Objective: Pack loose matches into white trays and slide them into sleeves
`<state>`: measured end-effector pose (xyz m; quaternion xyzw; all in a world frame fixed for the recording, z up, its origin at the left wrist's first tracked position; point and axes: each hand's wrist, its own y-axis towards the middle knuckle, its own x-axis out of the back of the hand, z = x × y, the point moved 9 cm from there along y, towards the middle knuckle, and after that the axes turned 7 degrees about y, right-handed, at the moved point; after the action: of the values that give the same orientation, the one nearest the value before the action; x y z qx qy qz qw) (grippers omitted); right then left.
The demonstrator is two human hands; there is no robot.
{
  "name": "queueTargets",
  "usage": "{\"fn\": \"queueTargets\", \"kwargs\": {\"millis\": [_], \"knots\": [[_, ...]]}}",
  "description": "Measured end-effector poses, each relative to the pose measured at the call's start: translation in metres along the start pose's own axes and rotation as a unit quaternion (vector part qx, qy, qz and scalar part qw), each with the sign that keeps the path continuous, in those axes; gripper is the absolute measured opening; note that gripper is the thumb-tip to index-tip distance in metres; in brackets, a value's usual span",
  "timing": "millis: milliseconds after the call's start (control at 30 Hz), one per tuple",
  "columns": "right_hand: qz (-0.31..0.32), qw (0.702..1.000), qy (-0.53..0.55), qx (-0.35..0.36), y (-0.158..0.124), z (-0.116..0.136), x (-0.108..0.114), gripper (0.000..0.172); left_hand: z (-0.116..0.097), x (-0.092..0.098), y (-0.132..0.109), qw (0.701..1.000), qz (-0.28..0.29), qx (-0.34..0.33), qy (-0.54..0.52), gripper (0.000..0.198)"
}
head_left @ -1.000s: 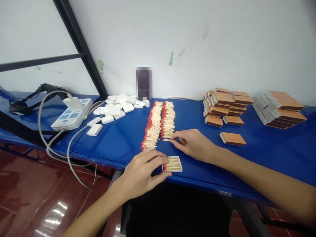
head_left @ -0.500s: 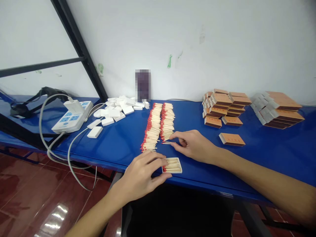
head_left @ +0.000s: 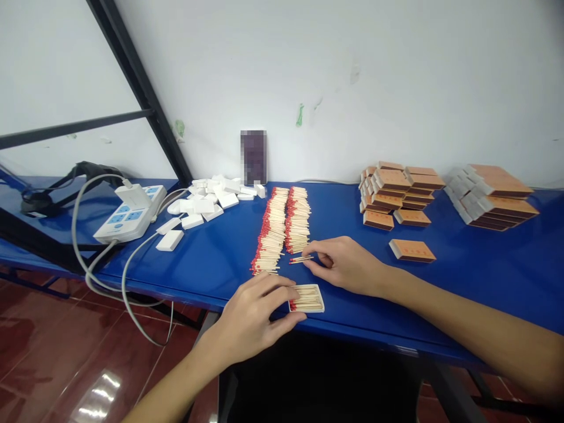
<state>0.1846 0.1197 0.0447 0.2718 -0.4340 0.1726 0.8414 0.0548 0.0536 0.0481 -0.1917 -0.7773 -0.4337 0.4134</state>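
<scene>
My left hand point(head_left: 259, 314) grips a small white matchbox tray point(head_left: 323, 298) at the table's front edge, fingers on its far side and thumb on its near side. Matches point(head_left: 308, 299) with red heads lie inside it, partly hidden by my fingers. Just behind the tray, my right hand point(head_left: 346, 264) pinches a few loose matches point(head_left: 299, 259) between thumb and forefinger, heads pointing left. Beyond, two long rows of matches run away from me: a left row point(head_left: 269, 232) and a right row point(head_left: 298, 217).
White inner trays point(head_left: 205, 205) are heaped at the back left, beside a power strip point(head_left: 132, 214) with cables. Orange matchbox sleeves point(head_left: 392, 179) are stacked at the back right, with more stacked sleeves point(head_left: 497, 194) farther right. One sleeve point(head_left: 413, 251) lies alone near my right forearm.
My right hand has drawn a few matches slightly away from the near end of the right row. The left hand stays on the tray; the camera view has shifted slightly.
</scene>
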Motion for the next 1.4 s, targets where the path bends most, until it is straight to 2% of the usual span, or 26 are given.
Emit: {"fn": "queueTargets", "kwargs": {"millis": [167, 367, 733, 1100, 1233, 1400], "knots": [[-0.006, 1.000, 0.010, -0.004, 0.002, -0.002, 0.002, 0.024, 0.001, 0.001, 0.000, 1.000, 0.004, 0.004, -0.004, 0.017], [-0.026, 1.000, 0.007, 0.005, 0.001, -0.002, 0.002, 0.022, 0.001, 0.001, -0.001, 1.000, 0.000, 0.004, 0.000, 0.018], [-0.005, 0.999, 0.040, -0.034, -0.001, -0.007, -0.002, 0.019, 0.001, 0.001, -0.001, 1.000, -0.003, 0.005, 0.005, 0.018], [-0.024, 0.997, 0.051, -0.052, -0.001, -0.012, 0.002, 0.016, 0.001, 0.001, 0.000, 1.000, 0.003, 0.006, 0.000, 0.018], [-0.014, 0.998, 0.036, -0.053, 0.000, -0.014, 0.002, 0.021, 0.000, 0.000, 0.000, 1.000, 0.005, 0.006, 0.001, 0.018], [-0.018, 0.998, 0.038, -0.048, 0.001, -0.015, 0.001, 0.014, 0.001, 0.000, 0.000, 1.000, 0.001, 0.004, 0.004, 0.018]]}}
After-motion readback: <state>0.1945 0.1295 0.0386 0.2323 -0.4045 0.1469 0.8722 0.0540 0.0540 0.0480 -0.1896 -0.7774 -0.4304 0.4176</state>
